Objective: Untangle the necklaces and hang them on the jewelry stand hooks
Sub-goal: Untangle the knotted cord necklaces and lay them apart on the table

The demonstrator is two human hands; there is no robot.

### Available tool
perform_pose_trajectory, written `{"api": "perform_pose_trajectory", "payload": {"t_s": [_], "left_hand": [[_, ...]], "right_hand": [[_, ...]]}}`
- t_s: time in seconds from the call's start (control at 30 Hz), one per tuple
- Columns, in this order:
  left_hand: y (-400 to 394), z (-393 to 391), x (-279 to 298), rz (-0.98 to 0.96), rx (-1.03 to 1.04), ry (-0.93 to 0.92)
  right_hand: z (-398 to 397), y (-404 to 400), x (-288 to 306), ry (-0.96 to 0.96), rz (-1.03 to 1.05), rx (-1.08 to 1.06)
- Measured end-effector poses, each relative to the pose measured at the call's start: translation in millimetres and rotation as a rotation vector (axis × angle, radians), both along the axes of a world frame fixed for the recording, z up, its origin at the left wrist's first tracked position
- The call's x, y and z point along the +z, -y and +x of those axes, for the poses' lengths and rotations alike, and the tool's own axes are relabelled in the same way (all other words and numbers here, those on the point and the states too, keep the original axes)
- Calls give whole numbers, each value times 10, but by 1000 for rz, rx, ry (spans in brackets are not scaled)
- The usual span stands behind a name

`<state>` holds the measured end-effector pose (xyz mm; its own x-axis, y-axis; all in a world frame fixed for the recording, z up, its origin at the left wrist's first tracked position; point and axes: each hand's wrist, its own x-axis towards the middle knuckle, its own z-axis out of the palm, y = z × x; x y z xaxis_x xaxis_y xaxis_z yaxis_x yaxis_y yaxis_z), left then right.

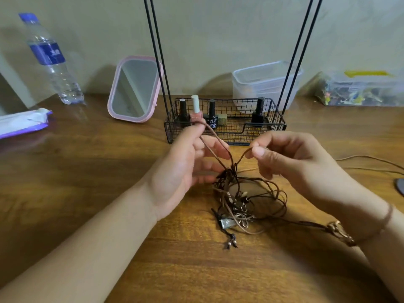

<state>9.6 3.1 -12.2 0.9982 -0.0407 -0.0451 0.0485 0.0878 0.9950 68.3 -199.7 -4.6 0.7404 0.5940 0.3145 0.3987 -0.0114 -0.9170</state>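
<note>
both forearms reach in over the wooden table (87, 171) toward the tangled necklaces (242, 200), a knot of brown cords with beads and small pendants lying just in front of the jewelry stand (225, 121). left hand (188, 167) pinches one cord between thumb and forefinger, lifted close to the stand's wire basket. right hand (290, 160) pinches another cord loop, just right of the knot. behind the stand sit a pink mirror (134, 88), a water bottle (50, 60) and a clear tub (265, 84).
</note>
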Motion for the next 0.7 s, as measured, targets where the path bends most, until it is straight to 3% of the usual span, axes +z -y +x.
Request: {"api": "perform_pose_trajectory", "payload": {"t_s": [0.3, 0.43, 0.6, 0.7], "left_hand": [[35, -18, -1, 93, -128, -79], [-8, -14, -1, -19, -144, -102], [-34, -5, 42, -319, -120, -85], [-63, 2, 77, -375, -20, -34]], "right_hand": [[55, 121, 106, -136, 209, -93], [74, 169, 108, -97, 184, -130], [96, 255, 98, -7, 63, 66], [87, 296, 135, 59, -93, 267]]}}
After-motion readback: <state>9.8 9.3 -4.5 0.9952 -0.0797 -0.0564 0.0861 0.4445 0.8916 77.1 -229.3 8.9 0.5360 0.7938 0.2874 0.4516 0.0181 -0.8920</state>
